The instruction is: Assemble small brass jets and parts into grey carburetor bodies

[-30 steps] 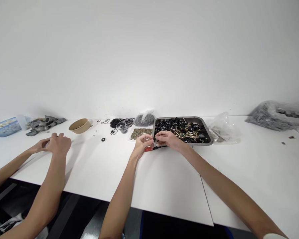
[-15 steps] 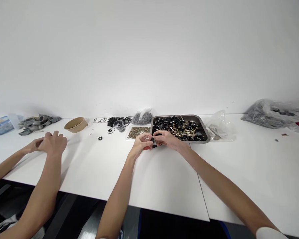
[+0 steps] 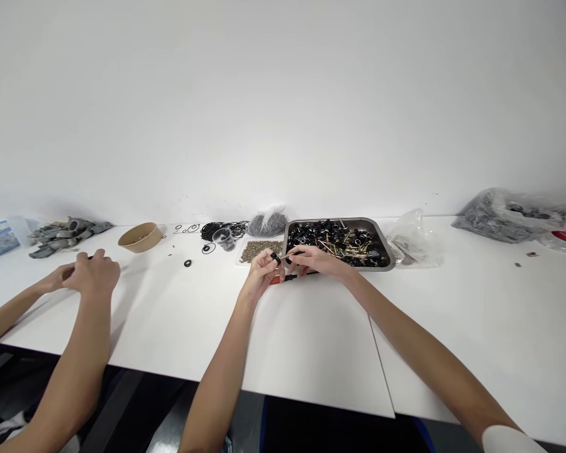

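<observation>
My left hand (image 3: 262,274) pinches a small black ring-shaped part (image 3: 276,258) at the front left corner of the metal tray (image 3: 387,264). Close beside it, my right hand (image 3: 314,260) has its fingertips closed on a thin brass-coloured screw (image 3: 286,256). The screw points toward the black part; whether they touch I cannot tell. Beneath my hands a slim tool with a red end (image 3: 276,280) lies on the table, partly covered. In the tray are many black parts and long brass-coloured screws (image 3: 327,245).
Left of the tray are a dish of small brass pieces (image 3: 263,250), a bag of dark beads (image 3: 268,223), a clear cup (image 3: 223,239) and black rings (image 3: 212,230). A clear bag (image 3: 412,242) stands right. A co-worker's hands (image 3: 94,272) work near a brown bowl (image 3: 140,238).
My hands have drawn slightly apart, so the screw between them now shows. The black part has moved a little left and up with my left hand. More of the tool beneath is visible.
</observation>
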Demonstrator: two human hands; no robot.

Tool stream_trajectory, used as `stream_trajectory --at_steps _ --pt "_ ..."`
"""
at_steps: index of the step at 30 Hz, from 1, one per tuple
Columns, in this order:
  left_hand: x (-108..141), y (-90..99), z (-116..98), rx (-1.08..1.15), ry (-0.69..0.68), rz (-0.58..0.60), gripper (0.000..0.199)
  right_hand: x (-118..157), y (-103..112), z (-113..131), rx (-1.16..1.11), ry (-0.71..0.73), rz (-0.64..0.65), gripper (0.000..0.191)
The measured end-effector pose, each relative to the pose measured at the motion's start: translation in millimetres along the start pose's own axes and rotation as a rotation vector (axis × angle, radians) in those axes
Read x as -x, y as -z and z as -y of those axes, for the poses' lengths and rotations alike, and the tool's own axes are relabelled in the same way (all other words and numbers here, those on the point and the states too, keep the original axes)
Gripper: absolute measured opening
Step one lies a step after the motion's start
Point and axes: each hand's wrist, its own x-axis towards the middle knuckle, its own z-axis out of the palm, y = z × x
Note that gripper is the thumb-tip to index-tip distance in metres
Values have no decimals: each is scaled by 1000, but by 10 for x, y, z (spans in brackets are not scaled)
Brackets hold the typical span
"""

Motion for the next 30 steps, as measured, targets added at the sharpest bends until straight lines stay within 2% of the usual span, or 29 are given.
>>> stream_trajectory --at_steps 5,9,11,13,15,19,22,26,30 --pt "-7 15 16 25 -53 16 45 59 96 92 102 16 -31 45" --pt "9 0 4 39 -60 67 39 265 171 233 166 27 -63 44" --pt "23 -23 -15 43 -61 83 36 457 212 271 185 14 -116 44" --pt "37 -54 -30 47 -62 91 35 711 250 243 179 9 -224 44" --pt "48 -92 -28 52 -61 96 36 1011 279 140 139 0 -352 45" --pt "58 -174 52 47 -35 126 40 1624 286 -160 62 -71 -508 48" --pt "63 -235 143 12 9 190 42 1914 225 -283 -7 -74 -609 43" --pt "85 -322 243 -69 72 279 42 1927 87 -247 -39 -46 -616 41" --pt "123 -414 341 -200 123 360 39 1646 2 -205 64 -45 -545 47"
